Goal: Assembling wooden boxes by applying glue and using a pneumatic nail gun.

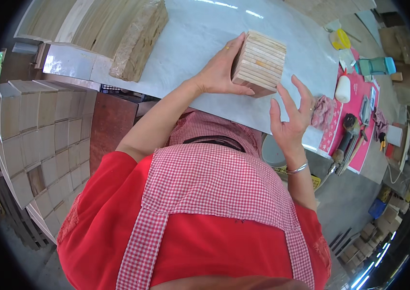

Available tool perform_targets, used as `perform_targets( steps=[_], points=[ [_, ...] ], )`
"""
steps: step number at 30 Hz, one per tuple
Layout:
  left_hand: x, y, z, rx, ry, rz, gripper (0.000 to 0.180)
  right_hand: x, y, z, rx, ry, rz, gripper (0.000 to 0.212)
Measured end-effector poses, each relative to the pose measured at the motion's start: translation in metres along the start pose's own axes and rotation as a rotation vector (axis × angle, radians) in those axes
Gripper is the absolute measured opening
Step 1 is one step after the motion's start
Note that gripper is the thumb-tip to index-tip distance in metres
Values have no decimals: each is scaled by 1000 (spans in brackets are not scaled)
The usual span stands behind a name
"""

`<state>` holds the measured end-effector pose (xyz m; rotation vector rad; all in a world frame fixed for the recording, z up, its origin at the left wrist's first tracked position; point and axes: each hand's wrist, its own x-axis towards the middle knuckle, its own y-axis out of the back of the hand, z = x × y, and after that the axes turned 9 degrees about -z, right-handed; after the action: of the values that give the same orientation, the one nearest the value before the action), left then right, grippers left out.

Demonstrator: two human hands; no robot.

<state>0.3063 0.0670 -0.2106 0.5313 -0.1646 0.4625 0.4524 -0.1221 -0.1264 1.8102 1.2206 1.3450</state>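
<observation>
The left hand (220,68) grips a stack of wooden slats (261,59), seemingly already squared up; the right hand (292,126) spreads its fingers near one corner, contact unclear

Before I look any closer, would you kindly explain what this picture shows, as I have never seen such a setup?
There is no robot here, only a person's two bare hands. The one picture comes from the left of two wide fisheye cameras worn on the head, looking down, so straight edges bend near the rim. The left hand grips a stack of thin wooden pieces above the pale table. The right hand is open close by; whether a fingertip touches is unclear. A wooden block lies left; a white bottle lies right.
</observation>
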Motion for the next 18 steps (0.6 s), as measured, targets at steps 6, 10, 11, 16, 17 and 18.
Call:
perform_targets(
  steps=[6, 10, 11, 16, 17, 18],
  points=[
    [0, -1, 0, 12, -1, 2, 139, -11, -4, -3, -31, -32, -23, 40],
    [-1, -1, -1, 16, -16, 3, 139, -8, -4, -5, -20, -16, -2, 39],
    [-1, -1, -1, 18, -22, 3, 140, -7, -4, -5, -13, -5, 12, 40],
    [-1, 0, 0, 22, -11, 2, 140, -6, -7, -4, -20, 18, -11, 37],
    [-1, 0, 0, 20, -12, 3, 140, -5, -6, -4, -29, 18, -14, 37],
    [0, -1, -1, 17, -13, 4, 140, -5, -6, -3, -38, 18, -18, 37]
  ],
)
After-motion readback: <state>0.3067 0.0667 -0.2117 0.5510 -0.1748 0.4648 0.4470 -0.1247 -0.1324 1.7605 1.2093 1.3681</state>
